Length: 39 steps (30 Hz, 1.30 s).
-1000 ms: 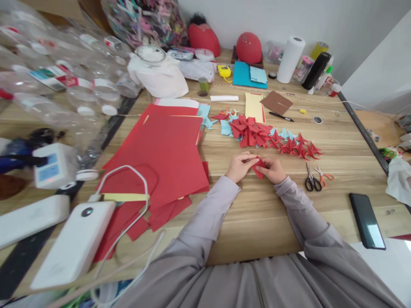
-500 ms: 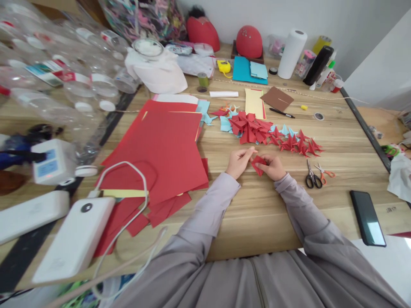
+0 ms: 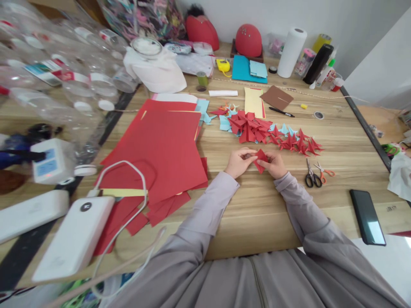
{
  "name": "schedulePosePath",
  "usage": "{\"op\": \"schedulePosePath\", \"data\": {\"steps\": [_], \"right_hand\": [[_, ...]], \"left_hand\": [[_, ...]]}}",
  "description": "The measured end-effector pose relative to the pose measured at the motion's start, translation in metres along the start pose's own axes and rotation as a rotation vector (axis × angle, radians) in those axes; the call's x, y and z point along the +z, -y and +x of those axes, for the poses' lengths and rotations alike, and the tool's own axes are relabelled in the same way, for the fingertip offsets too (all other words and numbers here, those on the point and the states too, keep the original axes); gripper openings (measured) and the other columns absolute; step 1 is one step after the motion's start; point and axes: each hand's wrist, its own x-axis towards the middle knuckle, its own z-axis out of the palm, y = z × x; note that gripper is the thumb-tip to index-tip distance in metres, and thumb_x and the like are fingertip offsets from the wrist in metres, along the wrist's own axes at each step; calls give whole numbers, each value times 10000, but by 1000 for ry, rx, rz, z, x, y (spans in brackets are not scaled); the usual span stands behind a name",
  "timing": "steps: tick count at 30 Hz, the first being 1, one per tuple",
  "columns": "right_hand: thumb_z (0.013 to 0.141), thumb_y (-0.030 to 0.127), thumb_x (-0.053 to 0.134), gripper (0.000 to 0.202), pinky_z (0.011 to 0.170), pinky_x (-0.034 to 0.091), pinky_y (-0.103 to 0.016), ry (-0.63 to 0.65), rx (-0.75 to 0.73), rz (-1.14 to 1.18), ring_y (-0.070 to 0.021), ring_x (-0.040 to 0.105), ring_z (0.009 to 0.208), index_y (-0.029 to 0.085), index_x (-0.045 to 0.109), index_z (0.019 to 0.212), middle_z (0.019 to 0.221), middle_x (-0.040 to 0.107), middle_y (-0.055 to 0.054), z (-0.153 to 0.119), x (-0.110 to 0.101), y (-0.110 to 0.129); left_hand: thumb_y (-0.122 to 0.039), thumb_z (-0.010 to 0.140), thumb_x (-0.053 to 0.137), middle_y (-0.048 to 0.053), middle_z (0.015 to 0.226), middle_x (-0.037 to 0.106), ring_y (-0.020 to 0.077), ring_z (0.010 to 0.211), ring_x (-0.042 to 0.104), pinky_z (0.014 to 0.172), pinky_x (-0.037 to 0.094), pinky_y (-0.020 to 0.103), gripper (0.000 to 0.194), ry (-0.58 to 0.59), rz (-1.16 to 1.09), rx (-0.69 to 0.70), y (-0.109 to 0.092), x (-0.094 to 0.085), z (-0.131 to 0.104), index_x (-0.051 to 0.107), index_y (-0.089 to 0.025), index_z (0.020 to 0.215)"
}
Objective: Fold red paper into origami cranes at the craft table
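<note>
Between my hands is a small folded red paper [image 3: 261,161], diamond-shaped, held just above the wooden table. My left hand [image 3: 239,162] pinches its left edge between thumb and fingers. On the other side, my right hand [image 3: 274,164] grips it with the thumb lying over its front. Right behind them lies a heap of folded red paper pieces [image 3: 249,126], with light blue ones among them. A row of red paper cranes [image 3: 300,142] stretches off to the right of that heap.
Large red sheets [image 3: 167,154] are stacked at the left, near a white power bank [image 3: 73,239] with a cable. Black scissors [image 3: 312,176], orange scissors [image 3: 325,172] and a phone [image 3: 367,217] lie to the right. Plastic bottles [image 3: 73,81] crowd the far left.
My left hand has come in to the red paper and now holds it too. The paper has turned to stand as a diamond, and my right thumb has shifted onto its front.
</note>
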Motion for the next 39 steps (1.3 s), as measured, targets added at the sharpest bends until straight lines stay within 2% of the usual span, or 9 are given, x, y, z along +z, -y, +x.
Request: {"op": "schedulePosePath", "data": {"steps": [5,11,18,23,26,28,31,36,39], "right_hand": [[620,487,726,355,602,463,-276,36,2,-21,-137,554,628,166,667,760,706,653,-15,0,1,-1],[678,411,687,280,545,406,-251,79,-24,-98,-101,478,541,146,628,743,614,576,12,-3,4,-1],[695,334,664,202,495,347,-235,104,-13,-163,-86,424,503,139,618,710,570,518,27,-4,6,-1],[676,337,684,204,560,404,-248,43,-35,-103,-104,492,562,145,647,733,632,590,10,-2,4,-1],[666,352,700,225,604,440,-263,-10,-39,-59,-122,540,609,153,663,764,685,639,-2,0,3,-2],[659,364,712,236,613,452,-269,-48,-32,-45,-126,550,612,158,669,765,682,648,-1,1,2,-3],[641,394,731,264,621,465,-272,-70,-10,3,-128,565,615,166,677,763,689,661,-3,2,2,-3],[600,446,762,330,561,472,-258,-56,36,100,-125,570,584,175,672,765,672,661,2,-1,4,1],[683,515,682,347,489,446,-252,-72,55,149,-117,539,495,174,659,738,567,617,13,-2,3,1]], "left_hand": [[-267,673,716,3,623,583,107,594,501,565,399,251,109,-21,74,82,1,1,1,734,-186,745],[-304,749,653,36,714,664,140,693,586,678,466,282,152,-18,105,118,-2,1,1,741,-187,789],[-389,744,653,60,829,724,179,786,646,772,501,310,234,-30,48,27,-6,1,0,736,-173,786],[-433,784,600,43,761,694,144,742,613,747,484,274,314,-24,9,-26,-13,0,-1,729,-161,872],[-364,739,655,36,804,682,132,747,596,718,473,257,285,27,-40,-69,-12,-1,-1,714,-168,936],[-289,681,699,40,845,669,133,763,592,715,469,255,237,69,-40,-45,-8,-1,0,717,-165,882],[-232,649,707,35,804,640,125,730,577,690,458,254,190,64,-12,-10,0,1,1,713,-157,824],[-263,660,701,18,717,622,105,639,536,620,428,242,148,25,-2,-51,6,1,3,694,-146,751],[-293,649,713,14,705,637,108,637,536,637,437,248,178,0,-52,-94,3,1,4,687,-148,747]]}}
